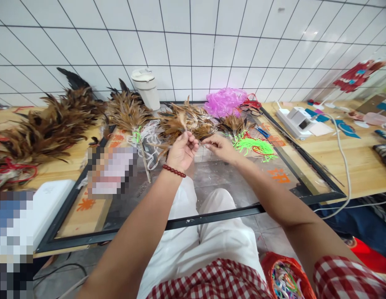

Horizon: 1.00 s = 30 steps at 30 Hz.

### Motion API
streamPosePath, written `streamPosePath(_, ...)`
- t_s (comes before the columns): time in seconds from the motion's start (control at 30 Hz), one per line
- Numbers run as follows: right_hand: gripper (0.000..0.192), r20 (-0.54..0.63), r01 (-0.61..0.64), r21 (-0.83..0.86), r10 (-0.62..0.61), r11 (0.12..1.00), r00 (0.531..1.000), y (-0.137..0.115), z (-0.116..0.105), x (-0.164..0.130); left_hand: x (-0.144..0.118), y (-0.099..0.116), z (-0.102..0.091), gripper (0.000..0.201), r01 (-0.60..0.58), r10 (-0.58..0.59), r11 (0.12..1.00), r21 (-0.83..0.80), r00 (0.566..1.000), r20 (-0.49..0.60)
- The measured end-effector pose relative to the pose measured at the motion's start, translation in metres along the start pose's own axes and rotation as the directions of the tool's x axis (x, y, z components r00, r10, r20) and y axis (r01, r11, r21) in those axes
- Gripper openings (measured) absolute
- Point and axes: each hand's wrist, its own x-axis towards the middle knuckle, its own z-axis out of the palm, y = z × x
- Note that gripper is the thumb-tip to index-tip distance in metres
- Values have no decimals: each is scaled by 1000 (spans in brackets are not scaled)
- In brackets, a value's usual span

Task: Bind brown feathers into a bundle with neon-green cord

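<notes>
white tiles rise behind a black-framed glass panel on the wooden tabletop. above the panel's middle, the left hand appears to pinch a small brown feather tuft; the right hand is just beside it, fingertips drawn together, on what i cannot tell. a brown feather pile lies toward the panel's far edge, a pink plastic bag near its far right corner

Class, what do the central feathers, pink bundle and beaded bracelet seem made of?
Feathers: likely natural, soft and matte, wispy-edged. Pink bundle: probably thin plastic film, given its crinkled, translucent sheen. Bracelet: smooth, dark-red round beads; wood or plastic, unclear.
</notes>
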Motion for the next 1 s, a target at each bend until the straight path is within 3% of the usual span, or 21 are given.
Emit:
streamPosePath(0.1, 38, 195, 202, -253, -154, 946, 969, 2, 8, -3, 4, 8, -3, 16, -87, 81, 994, -60, 992, -97)
streamPosePath(0.2, 48, 303, 276, -442, -148, 853, 941, 0, 10, -7, 5, 9, -4, 18, -99, 88, 992, -82, 987, -133)
streamPosePath(0.3, 44, 276, 256, -547, -117, 797, 954, -2, 4, -7, 5, 6, -4, 17, -110, 101, 993, -53, 984, -145)
streamPosePath(0.43, 35, 115, 144, -545, -97, 826, 989, -6, 4, -6, 6, 7, -2, 17, -173, 172, 985, 5, 971, -164)
streamPosePath(0.5, 39, 139, 173, -557, -115, 812, 984, -13, 12, -8, 7, 9, -2, 18, -221, 225, 974, 38, 958, -177)
streamPosePath(0.57, 41, 231, 253, -618, -136, 744, 963, -22, 21, -10, 8, 9, -2, 18, -261, 269, 963, 69, 944, -191)
streamPosePath(0.67, 32, 295, 295, -699, -113, 651, 949, -32, 25, -12, 8, 7, -2, 17, -270, 288, 956, 110, 936, -204)
streamPosePath(0.77, 20, 218, 226, -705, -98, 672, 971, -29, 11, -11, 6, 4, -2, 17, -238, 268, 959, 153, 938, -220)
streamPosePath(0.9, 24, -59, 17, -601, -66, 799, 996, -10, -11, -5, 6, 1, -2, 18, -236, 283, 950, 203, 927, -245)
streamPosePath(1.0, 23, -73, -72, -473, 42, 878, 996, -1, -12, -3, 6, -1, -3, 17, -233, 284, 944, 234, 934, -217)
